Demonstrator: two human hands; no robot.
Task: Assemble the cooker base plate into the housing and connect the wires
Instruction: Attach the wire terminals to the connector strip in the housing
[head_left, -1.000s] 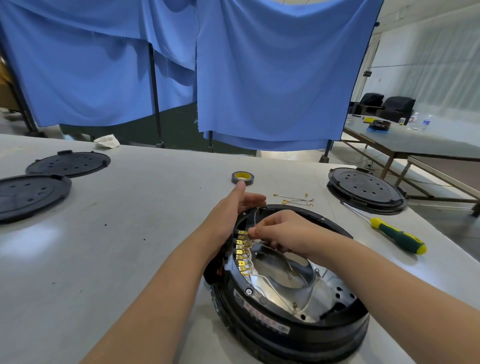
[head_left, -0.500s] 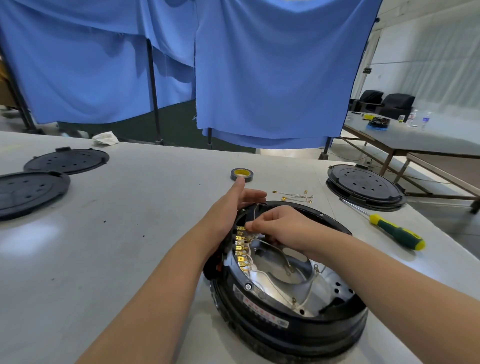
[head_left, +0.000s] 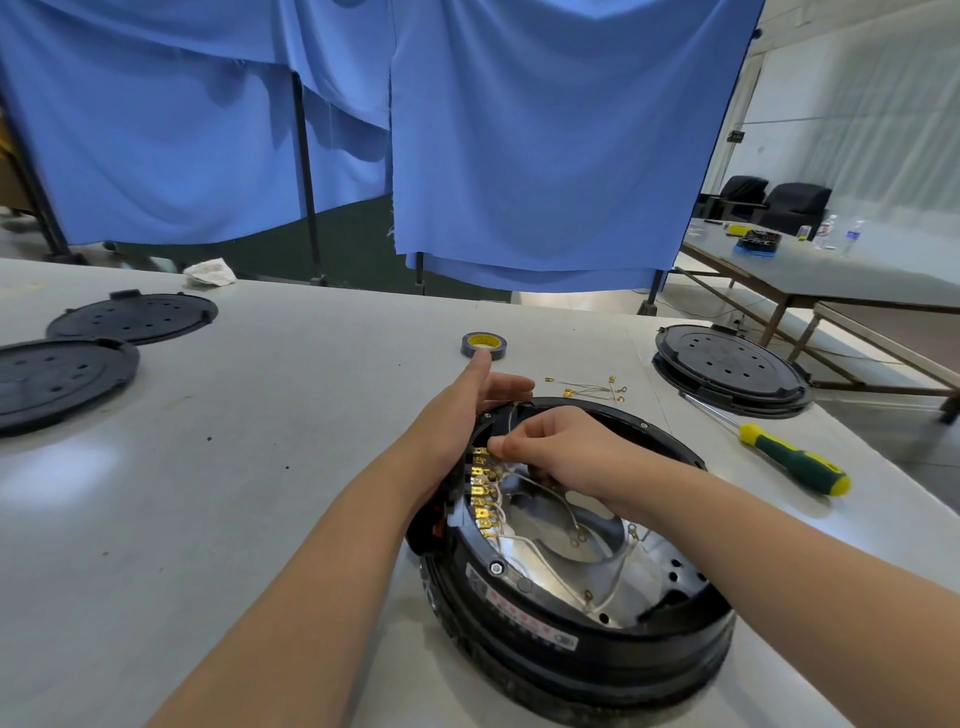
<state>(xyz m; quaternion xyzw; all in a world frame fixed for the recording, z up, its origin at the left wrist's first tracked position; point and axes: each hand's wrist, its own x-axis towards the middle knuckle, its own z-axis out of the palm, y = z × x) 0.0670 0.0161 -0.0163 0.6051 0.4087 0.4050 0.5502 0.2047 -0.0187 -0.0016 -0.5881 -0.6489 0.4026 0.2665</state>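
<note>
Brass terminals (head_left: 480, 486) line housing (head_left: 576, 639) rim; left hand (head_left: 467, 410) braces it, fingers extended, while right hand (head_left: 550, 447) pinches a wire end for seating.

No lettering can be read. The round black plastic cooker housing (head_left: 571, 613) carries a label strip (head_left: 524, 618) on its near wall with a row of red marks and small print, all too blurred to make out.

R hand (head_left: 563, 447) hides wire it maybe pinches; L palm behind housing (head_left: 597, 654) rim.
</note>
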